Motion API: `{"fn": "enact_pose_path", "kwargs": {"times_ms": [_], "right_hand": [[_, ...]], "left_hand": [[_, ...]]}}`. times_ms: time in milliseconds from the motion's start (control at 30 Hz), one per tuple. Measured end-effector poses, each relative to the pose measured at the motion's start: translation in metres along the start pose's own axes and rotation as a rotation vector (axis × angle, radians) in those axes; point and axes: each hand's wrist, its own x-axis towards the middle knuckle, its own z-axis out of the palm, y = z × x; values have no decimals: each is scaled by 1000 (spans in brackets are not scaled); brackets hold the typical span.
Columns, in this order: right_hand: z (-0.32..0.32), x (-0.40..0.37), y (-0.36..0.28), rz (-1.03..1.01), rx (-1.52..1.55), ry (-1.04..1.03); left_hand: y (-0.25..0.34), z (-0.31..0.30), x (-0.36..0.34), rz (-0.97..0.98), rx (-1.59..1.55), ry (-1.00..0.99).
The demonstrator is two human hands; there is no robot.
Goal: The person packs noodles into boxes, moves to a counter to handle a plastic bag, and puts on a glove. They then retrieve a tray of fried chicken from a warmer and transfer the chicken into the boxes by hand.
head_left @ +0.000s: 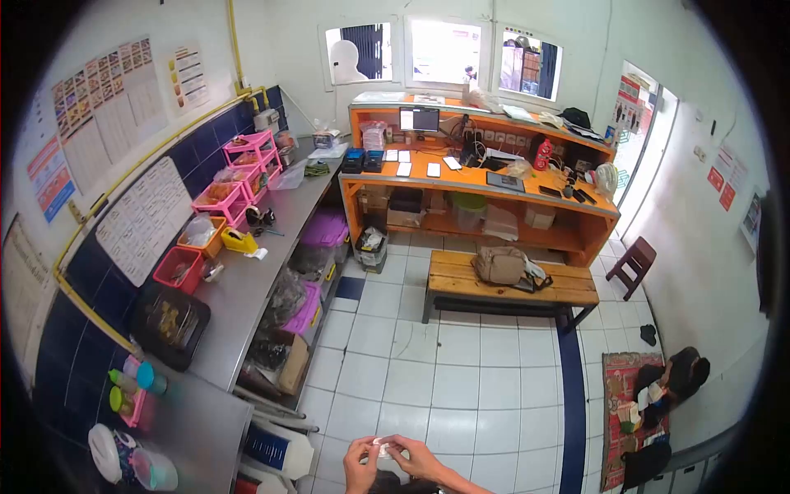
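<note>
Low in the head view, my left hand (360,463) and my right hand (415,458) meet in front of my body. Both have their fingertips pinched together on a small white piece (382,445). It looks thin and crumpled, like paper or film, but I cannot make out its kind. Just below the hands a pale, rounded shape shows, partly hidden by them. To the left of my hands, a white and blue object (276,447) stands beneath the steel counter's edge.
A long steel counter (267,255) runs along the left wall, bearing pink racks (222,202), baskets and cups. Ahead stand an orange desk (485,177) and a wooden bench (527,276) with a bag (498,265). At right, a person (685,375) is on a red mat (613,428).
</note>
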Motion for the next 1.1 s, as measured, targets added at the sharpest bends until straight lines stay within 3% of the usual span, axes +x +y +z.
{"fn": "enact_pose_path", "kwargs": {"times_ms": [100, 167, 233, 300, 333, 467, 533, 633, 667, 767, 900, 933, 967, 1100], "right_hand": [[-21, 77, 9, -46, 13, -25], [-32, 135, 10, 164, -85, -183], [-43, 195, 21, 216, -75, -203], [-55, 258, 26, 132, -38, -143], [-63, 287, 25, 149, -30, -95], [-113, 385, 19, 94, -275, 88], [-150, 434, 24, 14, -319, 297], [-200, 495, 26, 85, -314, 429], [-217, 516, 37, 82, -310, 444], [-271, 583, 66, 51, -330, 521], [-336, 670, 86, 64, -321, 507], [-352, 705, 84, 70, -278, 506], [-368, 730, 79, 146, -204, 416], [-423, 826, 75, 229, 39, 143]], "left_hand": [[-16, 4, 76, -58, 41, -6], [-40, 5, 131, -229, -95, -45], [-60, 7, 188, -224, -147, -112], [-60, 11, 251, -209, -326, -204], [-68, 15, 282, -309, -405, -249], [-4, 48, 416, -434, -410, -345], [4, 78, 483, -293, -170, -680], [12, 128, 576, -231, -108, -849], [20, 146, 607, 7, -79, -876], [27, 198, 689, -77, -40, -932], [48, 250, 783, -198, -11, -815], [64, 258, 805, -113, 18, -752], [77, 264, 827, -44, 50, -681], [98, 281, 901, -152, -90, -444]]}}
